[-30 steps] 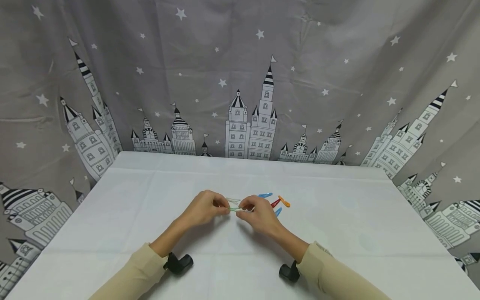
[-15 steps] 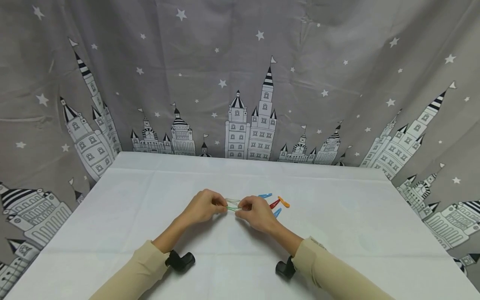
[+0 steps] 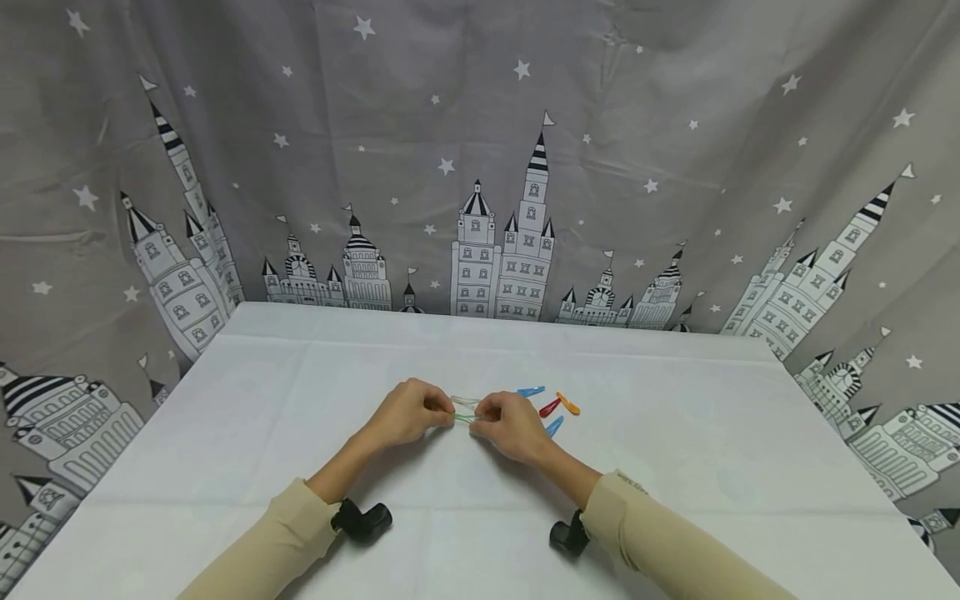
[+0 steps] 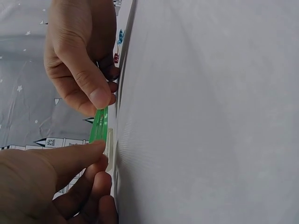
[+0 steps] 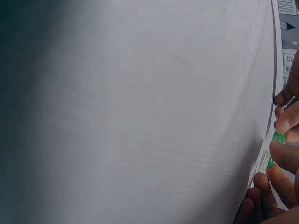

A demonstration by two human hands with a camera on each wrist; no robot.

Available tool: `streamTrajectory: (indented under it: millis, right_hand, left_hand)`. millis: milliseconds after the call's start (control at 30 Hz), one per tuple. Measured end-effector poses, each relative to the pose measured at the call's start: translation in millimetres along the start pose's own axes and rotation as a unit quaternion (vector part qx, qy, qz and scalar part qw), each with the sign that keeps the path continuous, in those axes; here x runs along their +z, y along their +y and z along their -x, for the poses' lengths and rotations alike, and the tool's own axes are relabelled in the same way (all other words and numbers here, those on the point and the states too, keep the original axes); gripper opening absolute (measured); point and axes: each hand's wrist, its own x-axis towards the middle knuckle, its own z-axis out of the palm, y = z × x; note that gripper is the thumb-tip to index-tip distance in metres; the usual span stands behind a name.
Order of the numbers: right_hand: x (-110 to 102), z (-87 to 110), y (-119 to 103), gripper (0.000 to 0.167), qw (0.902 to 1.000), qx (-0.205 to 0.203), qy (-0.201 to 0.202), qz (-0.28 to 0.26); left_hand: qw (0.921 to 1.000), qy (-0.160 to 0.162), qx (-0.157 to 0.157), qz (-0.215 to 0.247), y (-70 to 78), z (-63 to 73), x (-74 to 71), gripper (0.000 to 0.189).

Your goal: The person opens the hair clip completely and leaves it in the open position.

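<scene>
A green snap hair clip (image 4: 99, 123) is stretched between my two hands, low over the middle of the white table. My left hand (image 3: 408, 414) pinches one end of it between thumb and fingertips. At the other end, my right hand (image 3: 513, 427) pinches the clip the same way. The two long sides of the clip show slightly spread apart in the head view. Just behind it lies a pale white hair clip (image 3: 465, 400), partly covered by my right fingers.
Right of my right hand lie a blue hair clip (image 3: 532, 391), a red one (image 3: 551, 407), an orange one (image 3: 568, 404) and a nearer blue one (image 3: 555, 426). A grey castle-print curtain (image 3: 390, 133) hangs behind the white tabletop (image 3: 315, 375).
My hands have drawn slightly apart, showing more of the green hair clip between them. My right forearm has shifted a little to the left. The grip of both hands continues.
</scene>
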Motion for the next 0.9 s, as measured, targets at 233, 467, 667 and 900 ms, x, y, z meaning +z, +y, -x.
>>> streamTrajectory:
  millis: [233, 467, 667, 900]
  right_hand:
    - [0.8, 0.3, -0.5, 0.012, 0.9998, 0.007, 0.003, 0.017]
    - [1.0, -0.2, -1.8, 0.011, 0.9994, 0.005, 0.005, 0.034]
    - [1.2, -0.7, -2.7, 0.011, 0.999, 0.007, 0.004, 0.044]
    - [1.4, -0.8, -2.6, 0.011, 0.9983, 0.009, 0.003, 0.057]
  left_hand:
    - [0.9999, -0.011, -0.005, -0.006, -0.4, -0.3, 1.0, 0.003]
    - [0.9998, -0.014, -0.014, -0.011, -0.8, -0.9, 2.2, 0.004]
    - [0.9997, -0.012, -0.019, -0.012, -0.8, -1.4, 2.5, 0.004]
    - [0.9996, -0.012, -0.019, -0.016, -0.8, -1.3, 3.1, 0.004]
